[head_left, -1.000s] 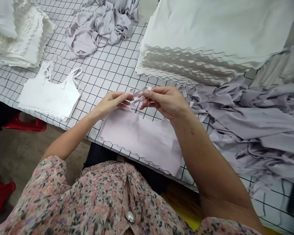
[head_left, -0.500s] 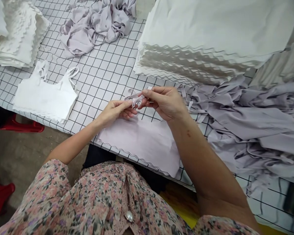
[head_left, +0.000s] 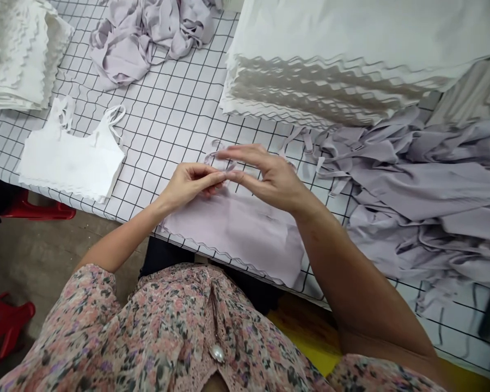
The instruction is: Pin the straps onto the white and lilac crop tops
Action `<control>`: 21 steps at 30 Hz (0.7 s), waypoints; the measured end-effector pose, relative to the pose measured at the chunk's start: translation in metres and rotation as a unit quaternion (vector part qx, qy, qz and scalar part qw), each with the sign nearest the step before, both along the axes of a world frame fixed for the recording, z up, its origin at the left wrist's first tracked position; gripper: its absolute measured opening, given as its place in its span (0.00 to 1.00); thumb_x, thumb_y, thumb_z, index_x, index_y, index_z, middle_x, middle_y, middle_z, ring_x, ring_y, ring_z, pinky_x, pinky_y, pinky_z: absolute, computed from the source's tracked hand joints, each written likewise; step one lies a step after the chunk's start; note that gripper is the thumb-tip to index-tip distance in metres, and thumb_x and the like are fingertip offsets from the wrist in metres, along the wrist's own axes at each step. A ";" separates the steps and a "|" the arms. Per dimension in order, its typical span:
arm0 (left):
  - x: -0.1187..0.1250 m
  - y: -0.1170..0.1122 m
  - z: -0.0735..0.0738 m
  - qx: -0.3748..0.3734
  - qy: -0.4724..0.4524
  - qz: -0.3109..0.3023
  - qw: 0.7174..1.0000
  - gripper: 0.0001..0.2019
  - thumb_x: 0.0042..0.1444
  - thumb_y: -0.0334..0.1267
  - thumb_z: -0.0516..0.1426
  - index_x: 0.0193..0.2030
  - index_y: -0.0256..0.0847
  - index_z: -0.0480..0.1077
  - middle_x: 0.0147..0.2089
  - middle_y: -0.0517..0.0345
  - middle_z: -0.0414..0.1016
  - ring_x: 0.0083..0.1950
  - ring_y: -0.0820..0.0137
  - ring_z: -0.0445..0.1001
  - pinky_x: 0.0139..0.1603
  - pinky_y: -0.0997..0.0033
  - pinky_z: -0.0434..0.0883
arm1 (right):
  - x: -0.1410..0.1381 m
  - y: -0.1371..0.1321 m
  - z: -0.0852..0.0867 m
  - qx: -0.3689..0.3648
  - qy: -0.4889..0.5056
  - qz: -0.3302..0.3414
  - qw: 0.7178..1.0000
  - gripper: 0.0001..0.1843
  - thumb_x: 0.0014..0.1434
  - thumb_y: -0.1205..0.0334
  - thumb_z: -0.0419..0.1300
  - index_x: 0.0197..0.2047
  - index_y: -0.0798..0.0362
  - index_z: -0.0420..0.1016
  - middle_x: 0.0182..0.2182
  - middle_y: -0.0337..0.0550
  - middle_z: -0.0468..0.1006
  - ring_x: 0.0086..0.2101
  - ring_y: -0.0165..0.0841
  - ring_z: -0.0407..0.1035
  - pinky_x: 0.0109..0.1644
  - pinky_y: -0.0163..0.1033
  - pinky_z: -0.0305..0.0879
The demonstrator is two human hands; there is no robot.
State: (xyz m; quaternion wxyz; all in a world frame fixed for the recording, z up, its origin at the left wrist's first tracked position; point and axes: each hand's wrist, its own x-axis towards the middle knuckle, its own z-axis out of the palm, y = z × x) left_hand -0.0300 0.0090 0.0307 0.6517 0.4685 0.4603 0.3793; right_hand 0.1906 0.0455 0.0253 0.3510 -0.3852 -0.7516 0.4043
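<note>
Our left hand [head_left: 190,186] is closed, its fingertips pinched together on a thin lilac strap [head_left: 214,157], which loops up just past them; blur hides the exact hold. Our right hand [head_left: 269,179] is spread open, its fingers reaching toward that pinch and holding nothing we can see. Beneath both hands, a lilac panel [head_left: 232,237] lies flat on the gridded table [head_left: 165,125], its scalloped edge toward us, and we see no strap attached to it yet. To our left, a white top [head_left: 71,160] lies with both straps on and looks complete. Beyond it sits a stack of white panels [head_left: 16,60]. Ahead on the right are a larger white stack [head_left: 330,76] and a lilac heap [head_left: 424,190] trailing straps. Another lilac heap [head_left: 147,38] lies farther off. Much of the cloth remains in piles.
</note>
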 end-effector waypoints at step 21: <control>0.006 -0.015 -0.016 0.169 0.171 0.019 0.970 0.10 0.65 0.47 0.68 0.41 0.42 0.82 0.43 0.53 0.85 0.44 0.67 0.79 0.50 0.62 0.75 | -0.002 -0.028 0.003 -0.040 0.003 -0.091 0.995 0.03 0.62 0.58 0.68 0.36 0.46 0.84 0.34 0.42 0.83 0.41 0.39 0.75 0.50 0.49 0.72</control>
